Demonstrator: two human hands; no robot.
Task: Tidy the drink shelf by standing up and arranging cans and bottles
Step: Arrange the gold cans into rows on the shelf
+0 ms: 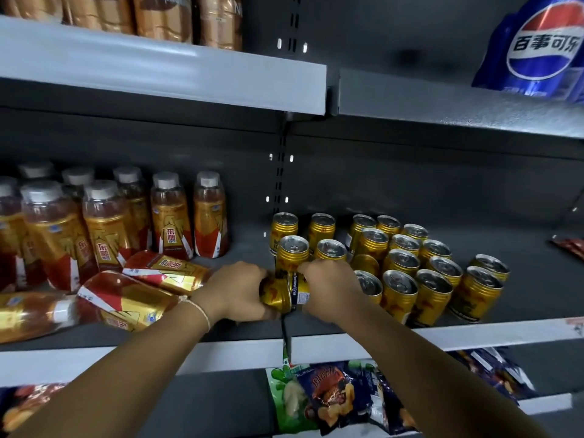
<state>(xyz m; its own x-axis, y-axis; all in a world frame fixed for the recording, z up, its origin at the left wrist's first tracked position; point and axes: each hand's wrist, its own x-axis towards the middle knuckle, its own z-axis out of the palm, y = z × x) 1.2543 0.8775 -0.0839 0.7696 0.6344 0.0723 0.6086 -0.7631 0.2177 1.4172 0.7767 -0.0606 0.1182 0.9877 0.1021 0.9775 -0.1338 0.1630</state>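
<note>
On the dark middle shelf (537,298), my left hand (235,290) grips a gold can (275,295) that is tilted on its side. My right hand (330,287) holds a second gold can (300,290) right beside it, label facing me. Behind and to the right, several gold cans (399,286) stand upright in rows. On the left, several amber bottles (170,213) with grey caps stand upright. Three bottles (126,298) lie on their sides in front of them, near my left wrist.
The shelf's grey front lip (474,335) runs below my forearms. Snack bags (335,396) sit on the shelf underneath. A blue cola pack (537,49) is on the upper right shelf, and brown bottles (164,17) on the upper left. A red packet (568,248) lies far right.
</note>
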